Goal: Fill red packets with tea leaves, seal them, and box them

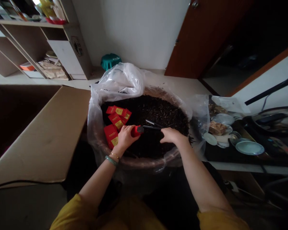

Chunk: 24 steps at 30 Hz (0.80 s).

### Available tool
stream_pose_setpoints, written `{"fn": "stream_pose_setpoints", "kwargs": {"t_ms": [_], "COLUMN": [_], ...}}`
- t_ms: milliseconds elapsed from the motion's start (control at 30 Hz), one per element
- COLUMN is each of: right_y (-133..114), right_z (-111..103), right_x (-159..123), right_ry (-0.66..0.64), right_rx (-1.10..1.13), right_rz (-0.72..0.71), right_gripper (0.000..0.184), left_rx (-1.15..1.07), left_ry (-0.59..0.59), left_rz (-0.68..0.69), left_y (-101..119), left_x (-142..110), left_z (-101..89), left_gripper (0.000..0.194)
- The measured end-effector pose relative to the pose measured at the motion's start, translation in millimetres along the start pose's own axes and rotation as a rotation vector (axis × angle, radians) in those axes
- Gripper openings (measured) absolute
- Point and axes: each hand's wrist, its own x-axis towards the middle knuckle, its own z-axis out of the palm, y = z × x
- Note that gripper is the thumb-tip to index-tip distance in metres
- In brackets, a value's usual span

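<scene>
My left hand (126, 138) is closed around a small red packet (135, 130), whose dark-looking end faces right. In my right hand (172, 135) is a pair of thin tongs (151, 127), their two pale-tipped arms apart and pointing left toward the packet. Both hands are over a wide round basket (144, 163) lined with clear plastic (96, 127). Dark, dry, loose leaves (158, 107) that look like tea fill it. Several red packets with gold labels (116, 120) lie on the leaves, left of my hands.
A large open cardboard box (45, 134) stands at the left. To the right, a dark tabletop holds small bowls (249, 147), dishes and a bag of brown pieces (217, 127). Behind are a teal bag (110, 61), shelves (74, 48) and a brown door (201, 35).
</scene>
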Motion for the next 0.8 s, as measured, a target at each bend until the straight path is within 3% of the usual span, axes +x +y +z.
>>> {"fn": "stream_pose_setpoints", "kwargs": {"t_ms": [133,200,400,500,600,700,800], "right_y": [-17.3,-30.7,-74.3,-88.8,-94.1,-94.1,-89.0], "right_z": [23.5,32.8,52.5,66.1,80.0,85.2,77.1], "right_x": [2.9,3.1,1.1,6.5,15.4,19.6,16.1], "right_ry": [-0.026,-0.030,0.075,0.114,0.068,0.033,0.076], "right_rx": [-0.150,-0.131,0.002,-0.079,-0.183,-0.229,-0.271], "right_rz": [0.059,0.020,-0.328,-0.496,-0.665,-0.735,-0.706], "right_gripper": [0.076,0.083,0.075,0.074,0.079,0.076,0.056], "left_rx": [-0.017,-0.022,-0.032,-0.029,-0.030,-0.038,-0.044], "left_ry": [0.057,0.092,0.136,0.147,0.152,0.147,0.155], "left_rz": [-0.041,-0.072,-0.117,-0.124,-0.131,-0.131,-0.129], "left_y": [-3.2,-5.9,-10.9,-10.8,-9.7,-8.8,-8.5], "left_x": [0.8,1.4,2.6,2.7,2.8,2.8,2.6], "left_z": [-1.2,-1.6,-1.5,-1.9,-2.9,-3.7,-4.0], "left_gripper": [0.043,0.044,0.045,0.044,0.043,0.043,0.042]}}
